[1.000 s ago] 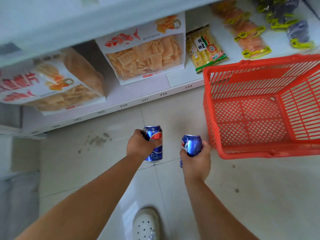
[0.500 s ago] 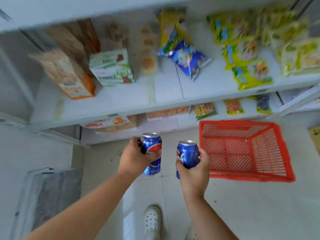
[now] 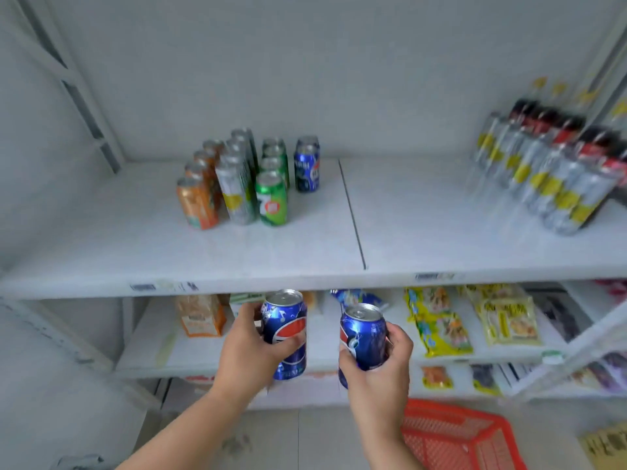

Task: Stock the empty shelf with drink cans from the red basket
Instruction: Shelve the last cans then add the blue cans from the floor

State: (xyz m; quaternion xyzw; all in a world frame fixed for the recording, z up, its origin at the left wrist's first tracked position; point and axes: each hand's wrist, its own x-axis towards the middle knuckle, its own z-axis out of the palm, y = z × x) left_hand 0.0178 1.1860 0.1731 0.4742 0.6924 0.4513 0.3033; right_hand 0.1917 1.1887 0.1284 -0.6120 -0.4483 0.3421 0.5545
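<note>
Left hand [image 3: 251, 351] and right hand [image 3: 380, 368] each gripped an upright blue can [image 3: 286, 334], [image 3: 363, 337] below the shelf [image 3: 441, 232]; red basket [image 3: 464, 439] appeared empty.

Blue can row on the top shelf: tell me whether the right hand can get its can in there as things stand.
Probably yes. The right hand holds its blue can below the shelf edge; the shelf in front of and right of the blue can row is bare, so nothing blocks the way.
</note>
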